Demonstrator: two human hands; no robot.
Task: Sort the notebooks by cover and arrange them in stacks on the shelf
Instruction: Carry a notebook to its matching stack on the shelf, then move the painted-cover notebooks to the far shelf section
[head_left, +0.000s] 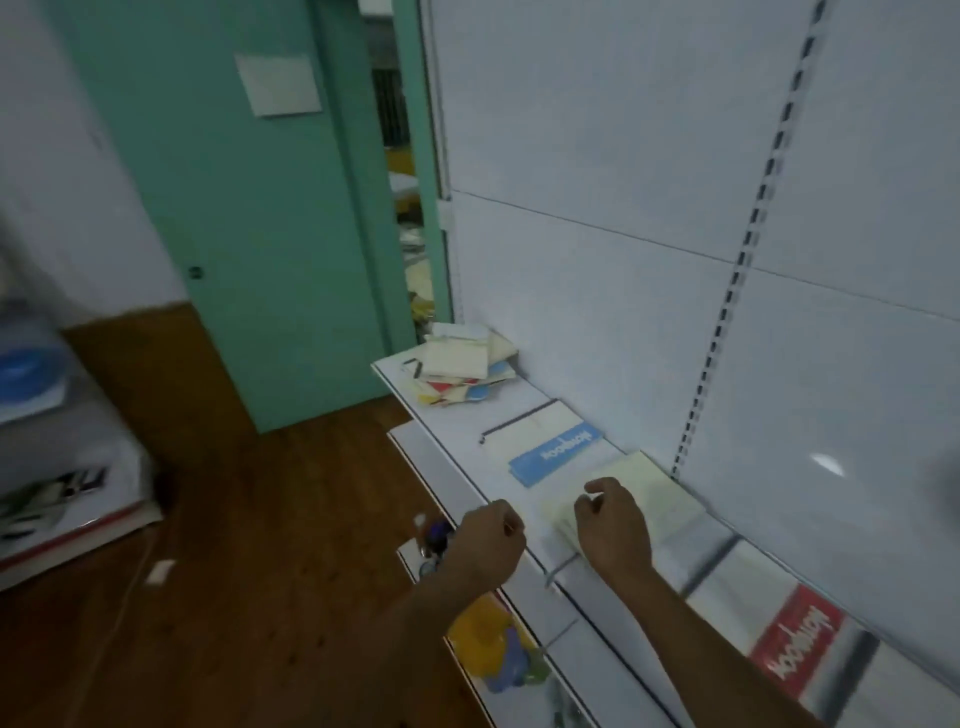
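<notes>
Two hands work at the white shelf (524, 410) in the head view. The right hand (613, 530) rests with curled fingers on the near edge of the pale yellow stack (649, 499); whether it grips is unclear. The left hand (488, 540) hangs loosely fisted, holding nothing. A blue-banded notebook (556, 452) lies beyond, the unsorted pile (462, 364) farther along, a red-banded notebook (789, 639) nearer. Squaring this stack seems underway; next comes fetching from the pile.
</notes>
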